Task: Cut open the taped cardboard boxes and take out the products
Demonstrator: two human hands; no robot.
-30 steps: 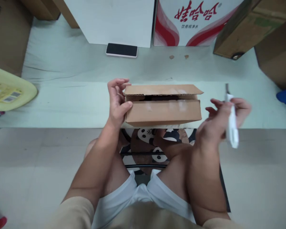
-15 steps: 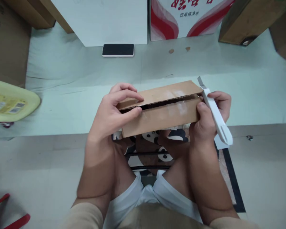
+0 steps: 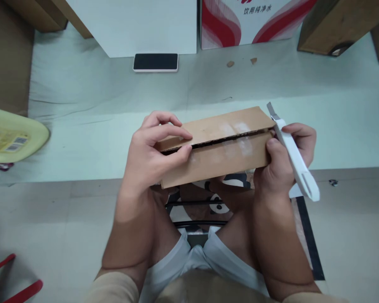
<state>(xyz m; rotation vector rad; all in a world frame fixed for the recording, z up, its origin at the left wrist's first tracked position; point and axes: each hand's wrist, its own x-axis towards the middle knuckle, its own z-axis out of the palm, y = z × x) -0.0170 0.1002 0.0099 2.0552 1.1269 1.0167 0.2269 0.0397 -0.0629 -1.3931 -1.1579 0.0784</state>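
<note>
A small brown cardboard box point(image 3: 221, 158) is held between my hands above the table's front edge. Its two top flaps meet along a dark, narrow gap, with whitish tape marks near the right half. My left hand point(image 3: 158, 149) grips the box's left end, thumb on the near flap and fingers on the far one. At the right end, my right hand point(image 3: 287, 155) supports the box with its thumb and also holds a white utility knife point(image 3: 298, 162). The knife's metal blade is out and points away from me, beside the box's far right corner.
A phone point(image 3: 156, 62) lies on the pale green table covering point(image 3: 97, 143) before a white panel point(image 3: 145, 25). Behind stand a red-and-white carton point(image 3: 252, 27) and a brown box point(image 3: 337, 25). A yellow bottle point(image 3: 15, 134) is at left; cardboard scraps point(image 3: 230, 64) lie mid-table.
The gap between the box flaps has narrowed. My right hand, the knife and the box's right end sit slightly further right; the view has shifted a little.
</note>
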